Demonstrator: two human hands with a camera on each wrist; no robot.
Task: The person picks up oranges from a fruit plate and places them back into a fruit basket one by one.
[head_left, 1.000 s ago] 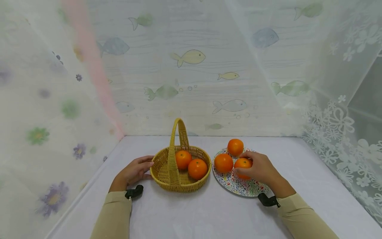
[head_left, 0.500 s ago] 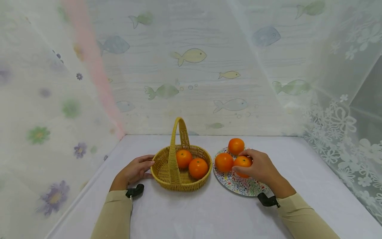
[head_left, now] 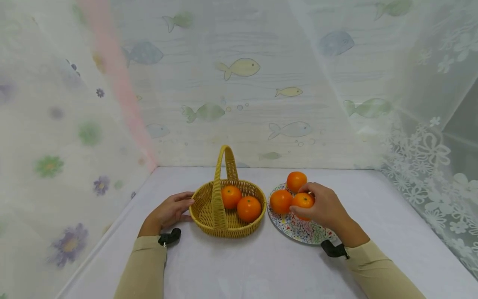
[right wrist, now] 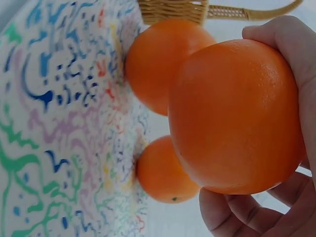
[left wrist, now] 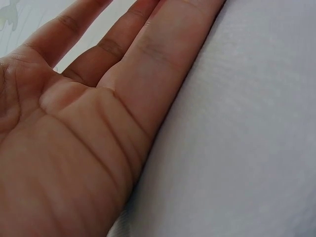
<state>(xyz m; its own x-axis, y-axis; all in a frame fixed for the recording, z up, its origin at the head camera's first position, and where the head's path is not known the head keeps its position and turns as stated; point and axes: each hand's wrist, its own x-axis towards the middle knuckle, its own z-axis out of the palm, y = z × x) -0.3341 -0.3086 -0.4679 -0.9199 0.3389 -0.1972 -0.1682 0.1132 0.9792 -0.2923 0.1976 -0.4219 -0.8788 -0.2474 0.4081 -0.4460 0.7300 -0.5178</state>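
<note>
My right hand (head_left: 325,208) grips an orange (head_left: 303,201) over the near part of a round plate (head_left: 298,232) with a colourful squiggle pattern. In the right wrist view the held orange (right wrist: 237,118) fills the space between thumb and fingers, raised off the plate's surface. Two more oranges lie on the plate, one to the left (head_left: 281,202) and one at the back (head_left: 296,182). My left hand (head_left: 169,212) rests on the table, its extended fingers touching the left side of a yellow wicker basket (head_left: 233,232). Inside the basket sit two oranges (head_left: 249,209), right of the handle.
The basket's tall arched handle (head_left: 218,182) rises above its rim. A white cloth covers the table (head_left: 239,265). Behind stands a curtain (head_left: 239,87) printed with fish, and sheer flowered fabric (head_left: 429,158) hangs on the right.
The right hand has raised its orange slightly off the plate. The left hand stays at the basket, and the whole head view has shifted a little.
</note>
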